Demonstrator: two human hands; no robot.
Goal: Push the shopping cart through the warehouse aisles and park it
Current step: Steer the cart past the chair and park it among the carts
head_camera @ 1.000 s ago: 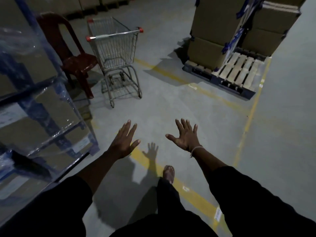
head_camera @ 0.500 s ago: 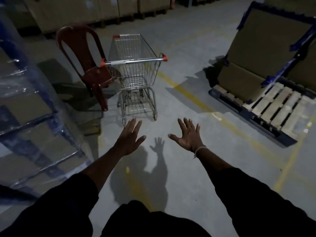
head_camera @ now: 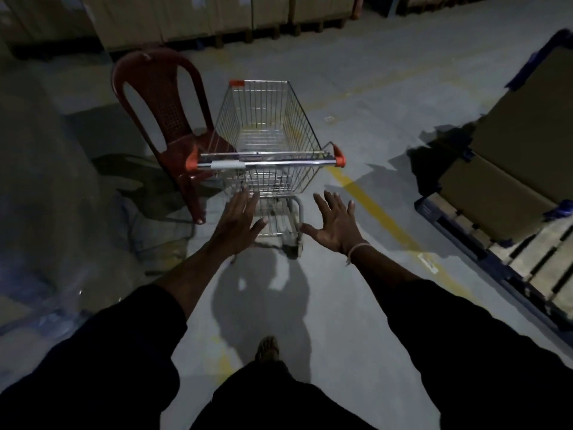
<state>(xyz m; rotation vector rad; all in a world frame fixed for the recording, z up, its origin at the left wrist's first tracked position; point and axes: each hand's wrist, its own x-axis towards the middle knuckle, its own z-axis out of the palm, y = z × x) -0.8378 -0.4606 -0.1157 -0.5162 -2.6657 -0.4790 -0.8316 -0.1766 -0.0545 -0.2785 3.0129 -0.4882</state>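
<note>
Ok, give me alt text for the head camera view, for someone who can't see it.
Two open hands, left hand and right hand, reach toward the handle of an empty silver wire shopping cart on a grey warehouse floor, not yet touching it. A dark red plastic chair stands beside the cart's left side.

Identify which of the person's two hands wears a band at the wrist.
The right hand: a pale band circles its wrist, just below the palm. The left hand has a bare wrist.

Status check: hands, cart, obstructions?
Left hand and right hand open, short of the handle. Cart empty. Red chair close on its left.
</note>
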